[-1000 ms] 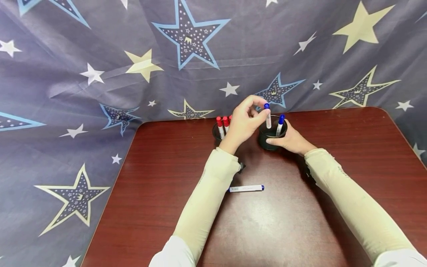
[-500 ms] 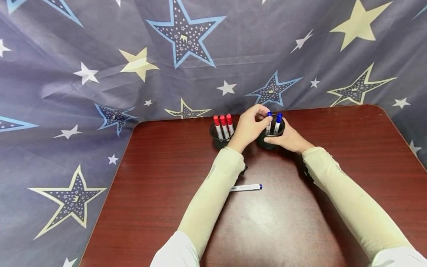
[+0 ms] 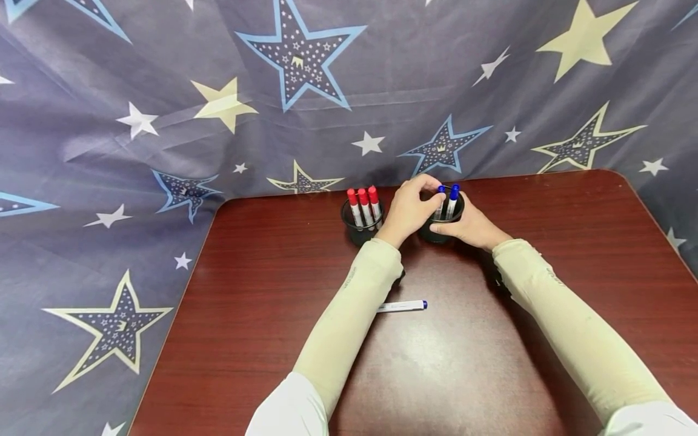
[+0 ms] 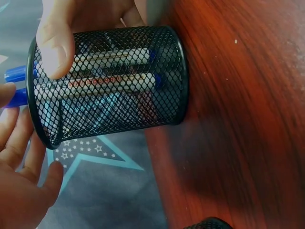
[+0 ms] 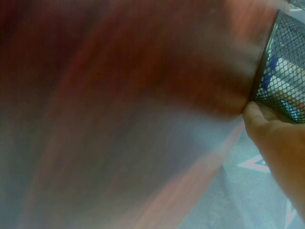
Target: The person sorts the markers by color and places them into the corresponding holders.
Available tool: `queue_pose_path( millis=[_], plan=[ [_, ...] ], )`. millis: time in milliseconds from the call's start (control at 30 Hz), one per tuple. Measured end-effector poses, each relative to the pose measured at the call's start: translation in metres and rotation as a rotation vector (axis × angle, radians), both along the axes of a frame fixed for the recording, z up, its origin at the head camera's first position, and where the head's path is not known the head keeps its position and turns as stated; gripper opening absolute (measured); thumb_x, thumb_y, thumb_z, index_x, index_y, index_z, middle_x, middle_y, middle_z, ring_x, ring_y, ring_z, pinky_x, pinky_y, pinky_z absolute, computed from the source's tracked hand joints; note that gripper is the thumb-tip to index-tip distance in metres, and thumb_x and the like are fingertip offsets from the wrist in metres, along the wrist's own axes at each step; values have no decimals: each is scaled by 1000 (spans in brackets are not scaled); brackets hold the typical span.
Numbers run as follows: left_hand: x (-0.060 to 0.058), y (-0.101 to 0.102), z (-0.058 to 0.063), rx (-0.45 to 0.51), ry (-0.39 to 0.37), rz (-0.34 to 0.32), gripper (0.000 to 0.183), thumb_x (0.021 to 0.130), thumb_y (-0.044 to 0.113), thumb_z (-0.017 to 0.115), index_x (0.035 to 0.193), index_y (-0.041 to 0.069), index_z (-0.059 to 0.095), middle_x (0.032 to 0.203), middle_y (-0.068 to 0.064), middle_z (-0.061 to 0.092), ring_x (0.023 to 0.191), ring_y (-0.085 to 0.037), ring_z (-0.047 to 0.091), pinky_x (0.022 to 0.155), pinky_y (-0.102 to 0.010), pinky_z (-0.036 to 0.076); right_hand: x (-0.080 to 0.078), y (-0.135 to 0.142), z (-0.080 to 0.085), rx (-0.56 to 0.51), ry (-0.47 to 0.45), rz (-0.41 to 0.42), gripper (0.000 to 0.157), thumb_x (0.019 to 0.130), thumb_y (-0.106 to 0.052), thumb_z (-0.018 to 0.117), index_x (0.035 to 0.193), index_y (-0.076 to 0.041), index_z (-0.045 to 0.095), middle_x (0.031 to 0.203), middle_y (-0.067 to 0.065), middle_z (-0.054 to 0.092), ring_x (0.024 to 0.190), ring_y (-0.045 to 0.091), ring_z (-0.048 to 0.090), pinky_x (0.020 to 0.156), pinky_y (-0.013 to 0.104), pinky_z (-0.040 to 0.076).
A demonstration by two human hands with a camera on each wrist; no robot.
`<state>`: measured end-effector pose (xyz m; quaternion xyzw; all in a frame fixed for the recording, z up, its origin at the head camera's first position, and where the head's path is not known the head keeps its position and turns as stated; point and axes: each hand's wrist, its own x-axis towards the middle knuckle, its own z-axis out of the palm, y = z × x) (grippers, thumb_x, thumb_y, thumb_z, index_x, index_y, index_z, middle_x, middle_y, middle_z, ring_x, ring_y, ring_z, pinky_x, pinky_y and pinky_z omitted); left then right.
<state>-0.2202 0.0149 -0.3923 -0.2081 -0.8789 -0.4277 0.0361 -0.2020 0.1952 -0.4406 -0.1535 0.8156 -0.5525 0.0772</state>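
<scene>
Fingertips of my left hand (image 3: 410, 207) pinch the blue cap of a white marker (image 3: 440, 191) standing inside a black mesh pen cup (image 3: 434, 236). A second blue-capped marker (image 3: 453, 197) leans beside it in the same cup. My right hand (image 3: 477, 226) holds the cup from the right, its thumb across the front near the rim. Through the mesh in the left wrist view, both marker barrels show, with their lower ends near the cup's (image 4: 109, 114) base. The right wrist view catches only part of the cup (image 5: 286, 47) and the right hand (image 5: 281, 148).
Left of the hands, another mesh cup (image 3: 357, 235) holds three red-capped markers (image 3: 363, 206). One more blue-capped marker (image 3: 402, 306) lies on the brown table (image 3: 436, 375), partly behind the left forearm. A star-patterned curtain (image 3: 327, 133) hangs along the table's back edge.
My left hand has lowered the blue-capped marker from above the rim down into the cup. The right hand keeps its hold, and the view has shifted slightly.
</scene>
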Motion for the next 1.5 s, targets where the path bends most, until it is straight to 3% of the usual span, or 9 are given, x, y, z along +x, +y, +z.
queue_pose_path(
  millis=[100, 200, 533, 800, 1000, 1133, 1333, 1500],
  plan=[
    [-1, 2, 1, -6, 9, 3, 21, 95, 25, 72, 112, 13, 68, 112, 2, 68, 110, -14, 54, 95, -23, 40, -7, 3, -13, 2, -5, -8, 84, 85, -11, 82, 147, 4, 27, 137, 24, 49, 121, 33, 52, 96, 23, 39],
    [-1, 4, 2, -18, 21, 12, 21, 95, 24, 73, 113, 13, 69, 114, 2, 67, 111, -14, 53, 96, -22, 39, -7, 3, -14, -2, -13, -8, 85, 85, -12, 82, 148, 3, 26, 138, 24, 49, 121, 33, 52, 96, 23, 39],
    [0, 7, 5, -28, 20, 30, 21, 95, 26, 72, 113, 15, 69, 115, 3, 64, 114, -14, 52, 98, -24, 38, 13, -5, 25, -8, -26, 14, 80, 86, -9, 79, 144, 11, 27, 134, 29, 49, 118, 35, 52, 94, 23, 41],
    [-2, 8, 6, -40, 36, 29, 20, 95, 25, 71, 112, 15, 69, 116, 2, 64, 113, -14, 51, 98, -22, 37, 7, -2, 14, -23, -24, 18, 81, 86, -8, 79, 145, 9, 27, 134, 28, 50, 118, 35, 53, 94, 22, 41],
    [-1, 8, 7, -26, 32, 23, 19, 95, 25, 72, 111, 15, 68, 115, 3, 64, 111, -14, 51, 96, -22, 38, 13, -5, 27, -13, -24, 20, 82, 86, -10, 79, 145, 11, 26, 133, 29, 49, 118, 37, 52, 94, 24, 41],
    [0, 8, 7, -12, 30, 18, 19, 95, 25, 72, 111, 15, 68, 114, 3, 64, 111, -14, 51, 95, -21, 38, 8, -2, 19, -14, -33, 11, 83, 85, -11, 80, 145, 10, 26, 134, 29, 49, 120, 38, 52, 95, 25, 41],
    [0, 10, 8, 12, 24, 9, 21, 94, 23, 73, 113, 14, 68, 115, 2, 63, 112, -13, 51, 96, -19, 37, -7, 4, -11, -9, -9, 1, 87, 85, -12, 81, 149, 5, 25, 137, 26, 48, 121, 37, 52, 95, 23, 40],
    [0, 10, 11, 14, 18, 0, 22, 95, 23, 73, 114, 13, 68, 116, 1, 64, 113, -13, 52, 98, -19, 37, -8, 5, -13, 6, -4, -2, 87, 85, -13, 82, 149, 3, 25, 137, 25, 48, 121, 36, 52, 96, 24, 39]
  ],
)
